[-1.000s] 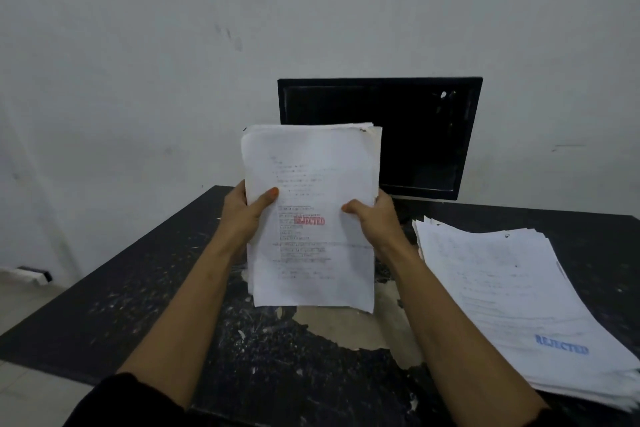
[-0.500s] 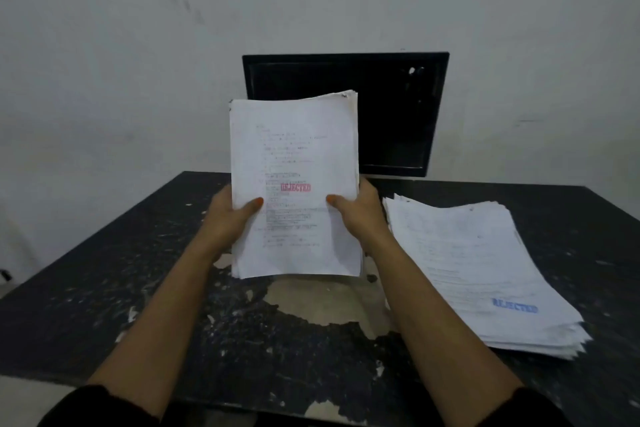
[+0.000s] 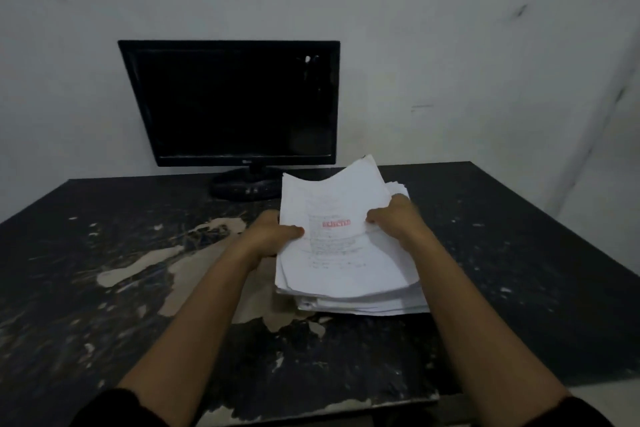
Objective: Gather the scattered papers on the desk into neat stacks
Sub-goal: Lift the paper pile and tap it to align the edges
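A bundle of white papers (image 3: 337, 218) with a red "REJECTED" stamp on its top sheet lies tilted over the larger paper stack (image 3: 360, 303) on the dark desk (image 3: 104, 305). My left hand (image 3: 273, 232) grips the bundle's left edge, thumb on top. The right edge is gripped by my right hand (image 3: 394, 215), fingers curled over the sheets. The bundle's far end curls upward. Most of the lower stack is hidden beneath the bundle; only its near edges show.
A black monitor (image 3: 235, 100) stands switched off at the back of the desk against a pale wall. The desk's dark coating is peeled in tan patches (image 3: 194, 253) left of the stack. The desk's near edge (image 3: 311, 409) runs below my forearms.
Both hands have carried the stamped bundle from upright in front of the monitor to the right and down onto the larger stack. The view has shifted right.
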`<state>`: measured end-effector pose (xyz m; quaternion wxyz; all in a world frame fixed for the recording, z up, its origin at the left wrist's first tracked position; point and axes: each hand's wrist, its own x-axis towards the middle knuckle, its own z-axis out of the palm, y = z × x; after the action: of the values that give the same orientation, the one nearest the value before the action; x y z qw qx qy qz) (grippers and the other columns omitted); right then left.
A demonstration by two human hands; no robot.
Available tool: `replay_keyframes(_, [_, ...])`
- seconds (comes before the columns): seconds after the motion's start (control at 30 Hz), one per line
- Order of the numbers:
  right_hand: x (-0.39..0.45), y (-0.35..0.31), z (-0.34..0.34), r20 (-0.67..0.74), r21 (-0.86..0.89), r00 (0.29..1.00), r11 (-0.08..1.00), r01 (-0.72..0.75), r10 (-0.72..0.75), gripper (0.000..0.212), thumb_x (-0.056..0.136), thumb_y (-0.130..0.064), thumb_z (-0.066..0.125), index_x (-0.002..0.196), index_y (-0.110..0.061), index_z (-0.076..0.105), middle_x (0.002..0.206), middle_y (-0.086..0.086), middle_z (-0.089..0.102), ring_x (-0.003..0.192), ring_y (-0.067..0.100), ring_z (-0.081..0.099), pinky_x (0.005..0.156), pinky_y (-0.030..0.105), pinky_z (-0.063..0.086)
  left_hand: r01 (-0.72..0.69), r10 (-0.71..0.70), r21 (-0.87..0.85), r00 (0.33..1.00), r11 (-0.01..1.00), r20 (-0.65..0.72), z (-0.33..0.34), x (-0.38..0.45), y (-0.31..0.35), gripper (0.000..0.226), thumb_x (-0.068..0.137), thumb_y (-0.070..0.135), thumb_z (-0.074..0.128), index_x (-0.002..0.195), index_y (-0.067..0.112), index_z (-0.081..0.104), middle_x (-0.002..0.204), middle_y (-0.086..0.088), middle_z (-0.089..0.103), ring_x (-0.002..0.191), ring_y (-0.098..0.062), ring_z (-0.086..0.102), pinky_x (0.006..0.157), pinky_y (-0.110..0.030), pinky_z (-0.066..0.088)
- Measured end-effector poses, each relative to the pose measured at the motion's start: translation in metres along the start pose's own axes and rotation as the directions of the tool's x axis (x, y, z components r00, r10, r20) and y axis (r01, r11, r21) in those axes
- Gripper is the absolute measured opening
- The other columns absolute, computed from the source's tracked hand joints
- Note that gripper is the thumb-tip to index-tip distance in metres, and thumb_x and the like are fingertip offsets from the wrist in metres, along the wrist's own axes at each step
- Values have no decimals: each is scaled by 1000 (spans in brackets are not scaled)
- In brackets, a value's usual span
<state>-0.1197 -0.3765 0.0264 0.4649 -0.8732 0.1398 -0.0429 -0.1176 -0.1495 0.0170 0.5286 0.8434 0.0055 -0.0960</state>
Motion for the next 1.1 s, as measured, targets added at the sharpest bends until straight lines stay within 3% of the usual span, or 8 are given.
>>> replay_keyframes(0.1, [9,18,-22,-27,-21,1000,1000,-8,8,33,88,-17,63,115,-1,55,112,12,58,89,23,55,80,35,50,26,-27,27,1000,999,17,26,17,1,34,92,18,66,121,3,60,124,-13,62,89,-20,61,72,-30,50])
replay_keyframes(0.27, [21,38,-42,-3,-131,993,984,-121,122,56,91,-38,61,132,-2,48,135,16,52,118,34,52,97,38,45,126,-109,123,984,984,-140,36,58,-18,105,68,69,68,147,8,34,151,-13,36,134,-34,40,105,-46,42])
replay_keyframes(0.37, [31,44,-44,64,9,982,984,-179,178,69,95,-41,57,145,0,34,147,16,41,127,34,47,92,35,40,91,-94,-34,991,995,-93,43,65,-11,74,83,53,68,136,6,48,132,-10,57,111,-26,59,87,-32,50])
replay_keyframes(0.5, [43,42,-41,189,21,964,981,-193,185,73,92,-52,56,147,-9,35,149,10,39,122,28,48,87,34,38,-38,40,-143,999,989,17,58,75,4,40,95,29,62,132,15,55,120,-1,61,87,-9,60,66,-18,48])
replay_keyframes(0.73, [68,50,-53,101,107,987,984,-140,129,69,97,-47,50,149,-7,30,153,5,35,135,26,38,105,38,33,-27,-5,-279,994,960,-111,50,110,16,65,94,51,54,145,12,39,128,-1,55,98,-18,58,77,-29,47])
replay_keyframes(0.83, [71,43,-46,177,133,979,983,-126,101,66,97,-51,47,149,-14,33,148,-2,39,131,20,41,104,35,33,-47,27,-276,997,960,-76,55,120,19,72,90,61,52,147,18,39,137,-5,53,111,-23,58,95,-37,48])
replay_keyframes(0.97, [78,47,-40,152,160,986,982,-100,76,57,101,-42,44,149,-15,33,153,1,35,136,22,38,101,31,32,-102,61,-321,989,941,-136,58,129,15,63,97,49,49,149,17,35,141,5,44,120,-19,50,92,-27,40])
replay_keyframes(1.1, [82,49,-33,191,233,981,970,-70,25,58,99,-50,41,151,-25,30,155,-3,32,134,18,38,100,29,29,-137,68,-356,978,924,-198,64,137,3,68,97,55,44,151,16,31,149,-3,41,129,-22,47,103,-33,41])
